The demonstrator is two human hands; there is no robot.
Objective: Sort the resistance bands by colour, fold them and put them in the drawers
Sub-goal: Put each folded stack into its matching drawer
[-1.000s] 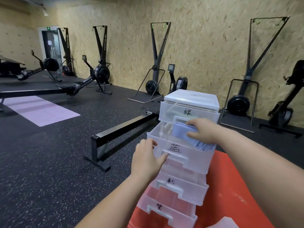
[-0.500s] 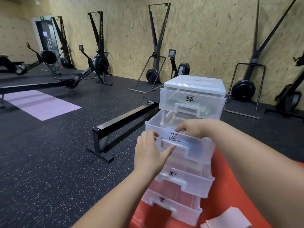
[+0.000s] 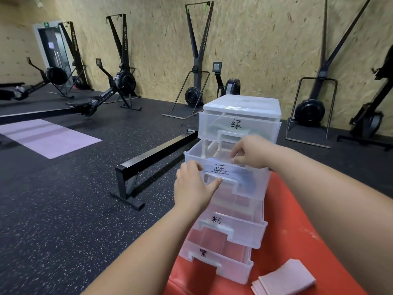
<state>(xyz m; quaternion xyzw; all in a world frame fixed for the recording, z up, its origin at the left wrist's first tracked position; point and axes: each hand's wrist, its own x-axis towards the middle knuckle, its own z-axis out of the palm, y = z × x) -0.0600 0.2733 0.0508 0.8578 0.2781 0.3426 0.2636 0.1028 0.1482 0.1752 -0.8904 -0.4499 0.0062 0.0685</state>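
Blue drawer [image 3: 189,153] pulled out; entry from above only, capped at the back by the closed green drawer [image 3: 236,124]. Right hand [image 3: 253,152], pinching the blue band [image 3: 244,177], fills the opening's right side. Left hand [image 3: 191,184] grips the front-left corner. Pink drawer [image 3: 240,228] and purple drawer [image 3: 223,262] jut out below. Black rail [image 3: 157,154] stands near on the left.

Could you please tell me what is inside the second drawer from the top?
Folded blue bands show through the drawer's clear front; the right hand covers the rest, so their number is unclear.

Bare left hand [image 3: 194,184], bare right hand [image 3: 253,153], forearms [image 3: 148,252] uncovered (both)
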